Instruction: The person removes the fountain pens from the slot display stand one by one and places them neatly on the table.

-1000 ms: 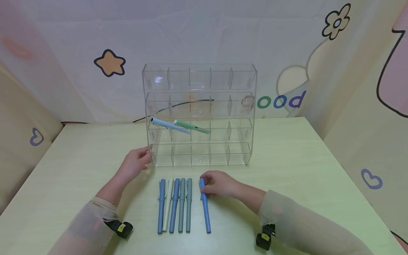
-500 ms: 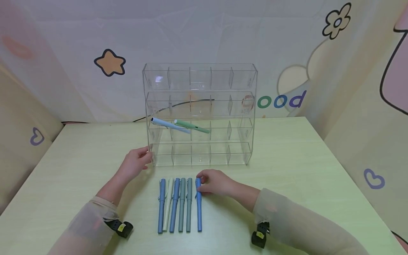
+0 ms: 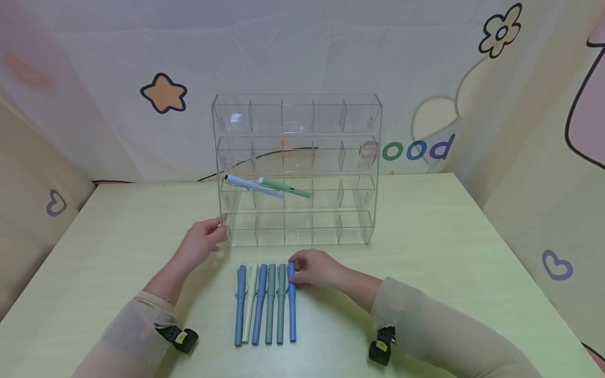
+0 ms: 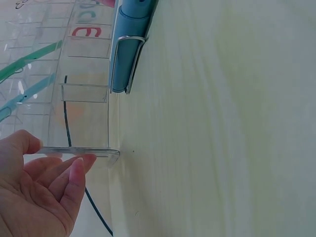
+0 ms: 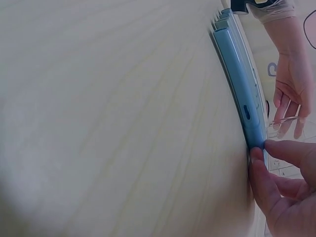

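"Where did we see the blue capped pen?"
"On the tabletop, upright to our view, just right of a row of five pens. Our right hand pinched its clip end between thumb and fingers."
"And our left hand?"
"We had it gripping the left edge of the clear acrylic rack, low down, thumb opposite fingers."
"What did we find inside?"
"A light blue pen and a green pen, both slanting in the third tier down."
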`<action>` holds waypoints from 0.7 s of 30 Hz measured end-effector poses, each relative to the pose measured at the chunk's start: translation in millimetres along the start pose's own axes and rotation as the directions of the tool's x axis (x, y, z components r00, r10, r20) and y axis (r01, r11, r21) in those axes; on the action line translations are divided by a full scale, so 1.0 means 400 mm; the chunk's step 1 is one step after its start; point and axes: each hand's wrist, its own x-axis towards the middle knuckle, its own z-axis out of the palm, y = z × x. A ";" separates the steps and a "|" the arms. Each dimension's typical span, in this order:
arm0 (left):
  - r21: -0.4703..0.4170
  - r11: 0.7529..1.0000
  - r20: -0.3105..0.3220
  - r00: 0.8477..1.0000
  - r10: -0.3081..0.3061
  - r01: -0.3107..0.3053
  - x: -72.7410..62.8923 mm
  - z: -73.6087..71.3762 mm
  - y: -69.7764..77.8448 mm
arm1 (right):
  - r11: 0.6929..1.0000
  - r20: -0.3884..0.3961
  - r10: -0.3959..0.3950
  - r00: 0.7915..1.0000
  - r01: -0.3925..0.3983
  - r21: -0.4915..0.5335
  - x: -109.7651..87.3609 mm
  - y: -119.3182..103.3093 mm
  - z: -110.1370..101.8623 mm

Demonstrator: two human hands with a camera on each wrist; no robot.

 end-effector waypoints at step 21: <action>-0.004 1.000 0.005 1.000 -0.024 0.024 -0.002 0.001 0.003 | 0.921 -0.296 -0.279 0.914 0.342 0.187 -0.006 -0.017 -0.119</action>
